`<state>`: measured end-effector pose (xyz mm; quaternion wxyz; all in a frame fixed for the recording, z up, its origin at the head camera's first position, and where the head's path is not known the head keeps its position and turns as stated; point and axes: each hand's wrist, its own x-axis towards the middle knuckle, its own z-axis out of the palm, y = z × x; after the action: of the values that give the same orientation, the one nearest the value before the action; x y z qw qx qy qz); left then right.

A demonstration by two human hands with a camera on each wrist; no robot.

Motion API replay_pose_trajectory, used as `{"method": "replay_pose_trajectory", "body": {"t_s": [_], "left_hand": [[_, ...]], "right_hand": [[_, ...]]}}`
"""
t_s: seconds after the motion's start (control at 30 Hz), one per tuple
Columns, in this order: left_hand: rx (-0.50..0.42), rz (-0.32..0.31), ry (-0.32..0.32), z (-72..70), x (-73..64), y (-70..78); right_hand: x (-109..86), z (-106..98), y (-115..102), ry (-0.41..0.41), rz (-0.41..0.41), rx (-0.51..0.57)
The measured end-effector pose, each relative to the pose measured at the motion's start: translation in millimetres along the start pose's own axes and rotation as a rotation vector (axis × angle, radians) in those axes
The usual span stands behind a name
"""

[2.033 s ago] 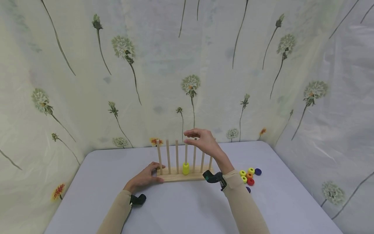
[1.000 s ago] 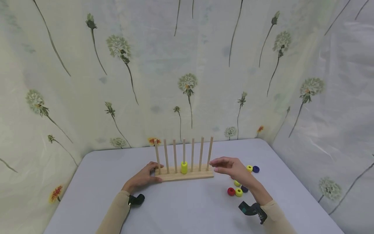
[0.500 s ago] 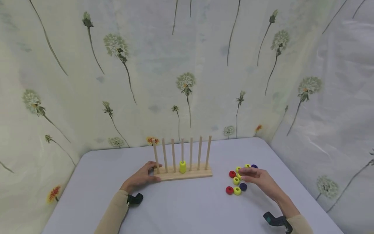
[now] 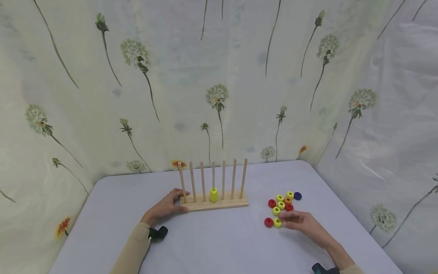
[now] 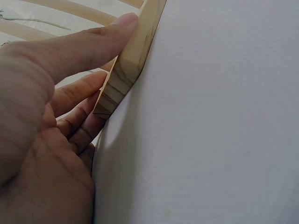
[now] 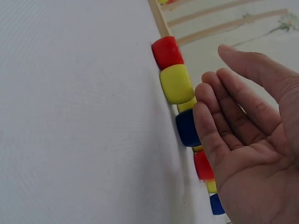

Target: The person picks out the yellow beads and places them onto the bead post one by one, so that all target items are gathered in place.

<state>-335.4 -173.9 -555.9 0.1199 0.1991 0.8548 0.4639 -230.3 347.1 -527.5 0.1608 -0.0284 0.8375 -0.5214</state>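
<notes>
My left hand (image 4: pixel 165 207) grips the left end of a wooden peg stand (image 4: pixel 219 205), thumb on the front edge and fingers at the back. In the left wrist view the stand's end (image 5: pixel 117 88) lies between thumb and fingers. Yellow beads (image 4: pixel 213 195) are stacked low on the stand's middle peg. My right hand (image 4: pixel 304 224) hovers at the loose beads with nothing held, its thumb apart from the fingers. In the right wrist view the fingertips are beside a blue bead (image 6: pixel 188 128) and a yellow bead (image 6: pixel 177 84); whether they touch cannot be told.
Several loose beads lie right of the stand, among them a red bead (image 4: pixel 268 222), an orange bead (image 4: pixel 288 201) and a dark blue bead (image 4: pixel 297 196). They lie on a white table (image 4: pixel 205 243). A flower-printed curtain (image 4: pixel 184 95) stands behind the table.
My right hand has moved from above the middle peg, rightward and down to the loose beads. The left hand stays on the stand. The head view has shifted slightly.
</notes>
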Motion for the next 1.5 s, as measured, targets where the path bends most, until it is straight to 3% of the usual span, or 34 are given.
{"method": "replay_pose_trajectory", "body": {"t_s": [0.5, 0.87, 1.1, 1.5], "left_hand": [[-0.002, 0.018, 0.002, -0.3, -0.6, 1.0], [-0.001, 0.017, 0.003, -0.7, -0.2, 0.9], [0.009, 0.020, -0.011, -0.6, 0.9, -1.4], [0.024, 0.022, -0.008, -0.6, 0.9, -3.2]], "right_hand": [[-11.4, 6.3, 5.7, 0.021, 0.010, -0.033], [-0.7, 16.7, 8.4, 0.183, -0.010, -0.050], [10.4, 20.5, 10.5, 0.179, -0.049, -0.048], [15.9, 25.6, 10.2, 0.225, -0.035, -0.064]]}}
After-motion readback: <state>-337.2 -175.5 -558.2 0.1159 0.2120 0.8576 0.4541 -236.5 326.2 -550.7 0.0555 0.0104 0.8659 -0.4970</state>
